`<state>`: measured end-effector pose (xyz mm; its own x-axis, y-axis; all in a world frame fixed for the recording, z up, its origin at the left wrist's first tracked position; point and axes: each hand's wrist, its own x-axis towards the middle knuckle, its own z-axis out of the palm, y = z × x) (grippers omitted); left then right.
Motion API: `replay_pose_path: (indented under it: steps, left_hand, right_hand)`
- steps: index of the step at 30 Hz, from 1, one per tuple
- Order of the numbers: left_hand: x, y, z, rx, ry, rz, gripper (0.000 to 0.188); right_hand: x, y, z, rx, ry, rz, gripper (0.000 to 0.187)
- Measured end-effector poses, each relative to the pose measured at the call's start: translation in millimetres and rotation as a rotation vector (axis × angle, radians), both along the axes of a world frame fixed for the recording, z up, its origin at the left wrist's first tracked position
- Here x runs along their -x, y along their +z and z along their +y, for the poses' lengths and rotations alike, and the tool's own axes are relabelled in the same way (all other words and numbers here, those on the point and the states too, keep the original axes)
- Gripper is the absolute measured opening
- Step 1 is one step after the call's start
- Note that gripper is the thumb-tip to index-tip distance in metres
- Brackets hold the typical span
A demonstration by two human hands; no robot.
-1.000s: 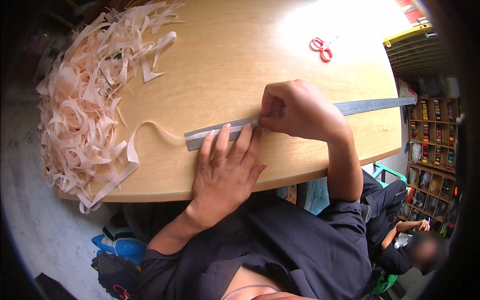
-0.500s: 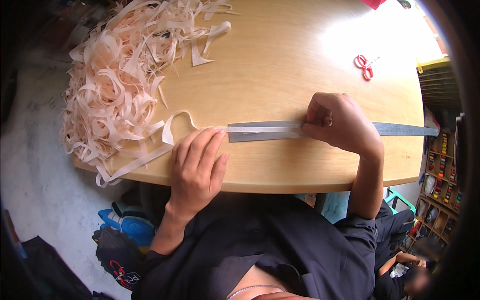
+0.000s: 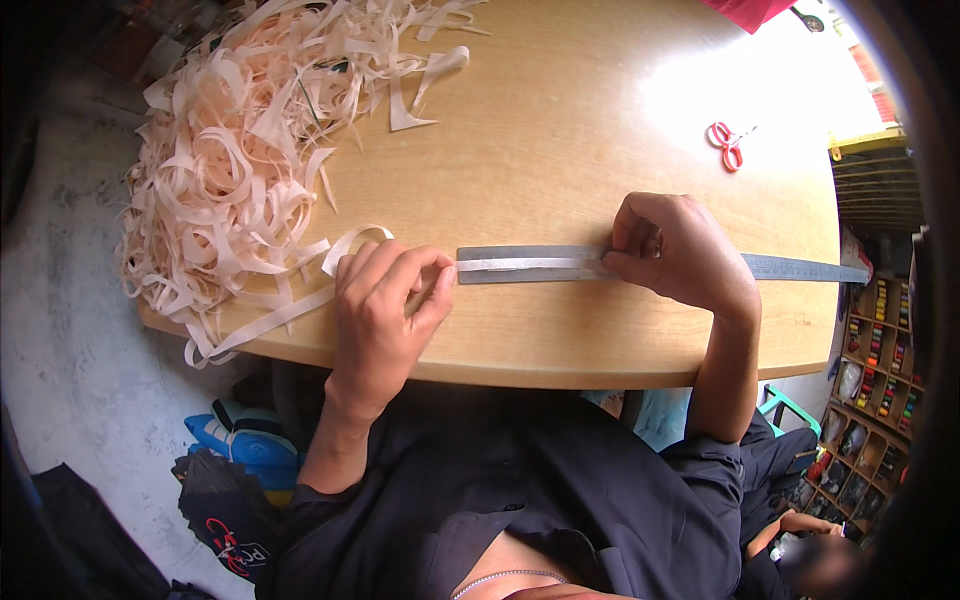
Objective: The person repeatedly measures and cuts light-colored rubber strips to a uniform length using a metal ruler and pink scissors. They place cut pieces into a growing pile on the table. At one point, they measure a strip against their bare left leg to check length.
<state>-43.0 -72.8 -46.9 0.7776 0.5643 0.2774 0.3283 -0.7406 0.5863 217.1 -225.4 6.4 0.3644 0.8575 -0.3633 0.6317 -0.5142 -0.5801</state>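
Observation:
A steel ruler (image 3: 810, 268) lies crosswise on the table in front of me. Along its left part runs a narrow pale strip of fabric (image 3: 525, 265), stretched straight between my hands. My left hand (image 3: 385, 310) pinches the strip between thumb and fingertips, just off the ruler's left end. Over the middle of the ruler, my right hand (image 3: 690, 255) is closed in a pinch on the same strip and covers that part of the ruler. A loose curl of the pale fabric (image 3: 345, 245) comes out behind my left hand.
A big tangled heap of pale pink fabric strips (image 3: 215, 170) covers the table's left side. Red-handled scissors (image 3: 733, 157) lie at the far right. Shelves of coloured thread spools (image 3: 875, 340) stand beyond the table's right edge. Another person's arm (image 3: 800, 523) shows at lower right.
My left fingers, flat on the strip before, have drawn up into a pinch at the ruler's end. The strip now lies straighter on the ruler. My right hand has barely moved.

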Motion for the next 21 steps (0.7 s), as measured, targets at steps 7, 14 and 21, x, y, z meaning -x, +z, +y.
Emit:
replay_pose_path:
  steps: [7, 14, 21]
  left_hand:
    - [-4.6, -3.4, 4.0, -0.128, -0.041, 0.009, 0.014]
    - [-4.0, -6.0, 5.4, -0.145, -0.071, 0.004, 0.016]
    - [-4.2, -9.7, 5.1, -0.148, -0.053, -0.021, 0.014]
  right_hand:
    - [-1.7, -2.2, -3.8, -0.032, 0.003, 0.017, 0.018]
    - [-50.6, -23.3, -10.4, -0.256, -0.346, -0.181, 0.021]
    - [-59.5, -45.4, -3.3, -0.101, -0.459, -0.865, 0.041]
